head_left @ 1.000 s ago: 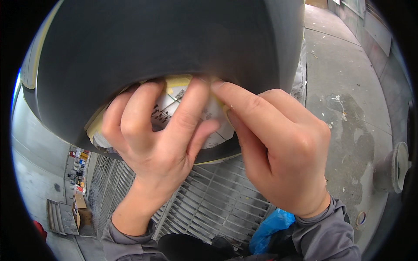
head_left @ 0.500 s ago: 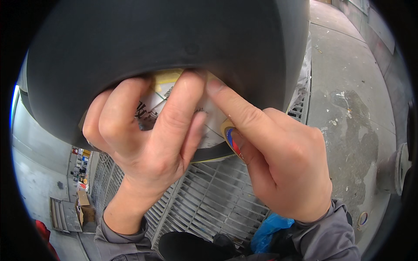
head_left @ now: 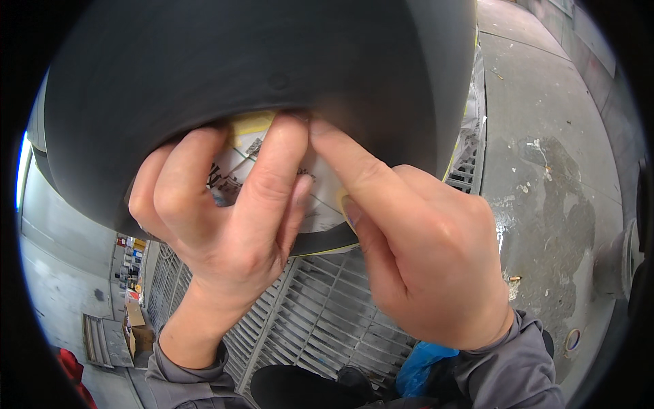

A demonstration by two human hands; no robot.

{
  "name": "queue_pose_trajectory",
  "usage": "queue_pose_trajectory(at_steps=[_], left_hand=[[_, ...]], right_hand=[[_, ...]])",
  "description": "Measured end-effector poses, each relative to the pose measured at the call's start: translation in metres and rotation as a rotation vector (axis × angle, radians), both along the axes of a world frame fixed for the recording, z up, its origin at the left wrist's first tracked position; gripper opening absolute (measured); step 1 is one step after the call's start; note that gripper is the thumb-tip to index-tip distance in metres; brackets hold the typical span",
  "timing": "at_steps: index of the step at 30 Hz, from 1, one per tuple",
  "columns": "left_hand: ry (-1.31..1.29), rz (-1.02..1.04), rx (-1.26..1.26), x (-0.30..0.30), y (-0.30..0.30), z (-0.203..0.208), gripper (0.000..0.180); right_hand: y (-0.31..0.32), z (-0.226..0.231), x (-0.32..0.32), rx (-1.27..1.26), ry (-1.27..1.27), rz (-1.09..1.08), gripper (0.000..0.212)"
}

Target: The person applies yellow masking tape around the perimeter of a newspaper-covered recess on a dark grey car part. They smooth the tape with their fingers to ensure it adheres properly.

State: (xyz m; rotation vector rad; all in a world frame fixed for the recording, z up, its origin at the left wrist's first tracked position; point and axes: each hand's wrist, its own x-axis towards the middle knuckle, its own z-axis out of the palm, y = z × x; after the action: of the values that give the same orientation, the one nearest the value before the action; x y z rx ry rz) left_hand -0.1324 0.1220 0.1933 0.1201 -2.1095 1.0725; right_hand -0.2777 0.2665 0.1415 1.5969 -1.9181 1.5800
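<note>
Low at the left edge a cardboard box (head_left: 139, 327) sits on the floor (head_left: 545, 136). The left hand (head_left: 225, 225) presses its spread fingers flat on a pale printed label (head_left: 320, 204) stuck to the rim of a big dark tyre (head_left: 225, 61), gripping nothing. The right hand (head_left: 422, 259) touches the label's top edge with its forefinger, other fingers curled in. A metal grate (head_left: 320, 320) lies below both.
</note>
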Motion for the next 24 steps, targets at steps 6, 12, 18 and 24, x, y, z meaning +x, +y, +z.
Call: queue_pose_trajectory(at_steps=[6, 12, 18, 24], left_hand=[[-0.024, 0.005, 0.011, 0.0, 0.002, 0.003, 0.037], [-0.015, -0.031, 0.003, 0.003, -0.005, 0.001, 0.037], [0.028, -0.117, -0.005, 0.003, -0.013, -0.003, 0.036], [0.045, -0.074, -0.014, -0.004, -0.004, -0.001, 0.035]], right_hand=[[0.0, 0.003, -0.005, -0.009, -0.012, 0.046, 0.064], [-0.003, -0.001, -0.005, -0.041, -0.013, 0.06, 0.067], [0.0, 0.001, -0.004, 0.007, 0.016, 0.037, 0.065], [0.0, 0.003, -0.003, -0.001, 0.023, 0.024, 0.061]])
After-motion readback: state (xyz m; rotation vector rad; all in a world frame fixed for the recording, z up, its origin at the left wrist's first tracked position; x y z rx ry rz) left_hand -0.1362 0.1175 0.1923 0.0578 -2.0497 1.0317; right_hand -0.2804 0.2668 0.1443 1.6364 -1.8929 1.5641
